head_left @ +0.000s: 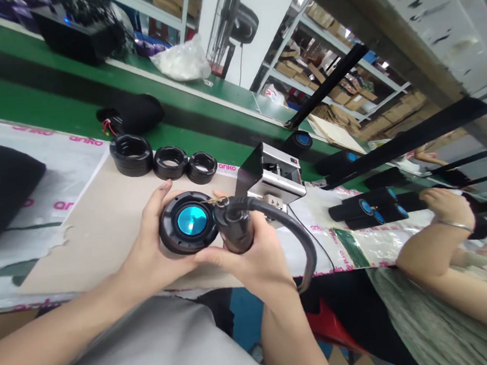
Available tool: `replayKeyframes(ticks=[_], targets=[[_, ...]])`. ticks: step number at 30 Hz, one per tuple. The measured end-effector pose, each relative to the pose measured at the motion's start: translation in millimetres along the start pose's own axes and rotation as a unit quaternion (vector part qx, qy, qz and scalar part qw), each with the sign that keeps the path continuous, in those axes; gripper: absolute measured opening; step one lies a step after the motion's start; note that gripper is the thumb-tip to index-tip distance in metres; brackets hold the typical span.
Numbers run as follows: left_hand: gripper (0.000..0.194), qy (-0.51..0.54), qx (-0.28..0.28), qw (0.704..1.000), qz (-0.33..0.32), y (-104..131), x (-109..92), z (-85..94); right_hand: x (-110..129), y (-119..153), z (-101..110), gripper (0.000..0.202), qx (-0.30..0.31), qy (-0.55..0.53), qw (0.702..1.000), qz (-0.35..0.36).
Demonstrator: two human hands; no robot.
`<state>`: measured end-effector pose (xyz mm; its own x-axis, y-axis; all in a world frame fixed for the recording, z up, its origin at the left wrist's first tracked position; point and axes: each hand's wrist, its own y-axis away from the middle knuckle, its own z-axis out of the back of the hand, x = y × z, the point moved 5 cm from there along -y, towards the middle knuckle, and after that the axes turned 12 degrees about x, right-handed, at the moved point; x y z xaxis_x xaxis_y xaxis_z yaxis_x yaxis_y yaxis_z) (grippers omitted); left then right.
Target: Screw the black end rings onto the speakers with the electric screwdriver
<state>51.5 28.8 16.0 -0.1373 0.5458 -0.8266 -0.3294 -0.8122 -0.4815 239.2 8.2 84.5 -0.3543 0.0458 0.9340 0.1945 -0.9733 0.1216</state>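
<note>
My left hand [152, 243] is wrapped round the side of a round black speaker part [188, 223] with a shiny blue centre. Close against its right side, my right hand [250, 250] grips a black electric screwdriver [234, 226], whose thick cable loops to the right and down. The driver's tip is hidden behind its body. Beyond my hands, three black rings [131, 154] stand in a row on a beige board [98, 236].
A silver and black machine [275, 174] stands right of the rings. A black fabric piece [3, 188] lies at the left. Black cylinders with blue ends [358, 213] lie at the right, near a co-worker's hand [448, 208]. Black posts cross the upper right.
</note>
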Motion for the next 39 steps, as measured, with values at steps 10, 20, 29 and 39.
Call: replayKeyframes(ticks=[10, 20, 29, 39], targets=[[0.118, 0.0, -0.003, 1.0, 0.014, -1, -3, -1.9, 2, 2, -3, 0.075, 0.006, 0.014, 0.999, 0.028], [0.121, -0.062, 0.026, 0.998, 0.02, 5, -7, 4.6, 8, -6, 9, 0.079, 0.049, 0.064, 0.996, -0.033], [0.098, 0.019, 0.158, 0.987, 0.035, -35, -9, 28.9, 8, -8, 9, 0.074, 0.039, 0.045, 0.998, -0.033], [0.086, -0.1, 0.119, 0.984, 0.085, -29, -9, 33.5, 27, 45, 129, 0.031, -0.346, -0.278, 0.827, 0.346]])
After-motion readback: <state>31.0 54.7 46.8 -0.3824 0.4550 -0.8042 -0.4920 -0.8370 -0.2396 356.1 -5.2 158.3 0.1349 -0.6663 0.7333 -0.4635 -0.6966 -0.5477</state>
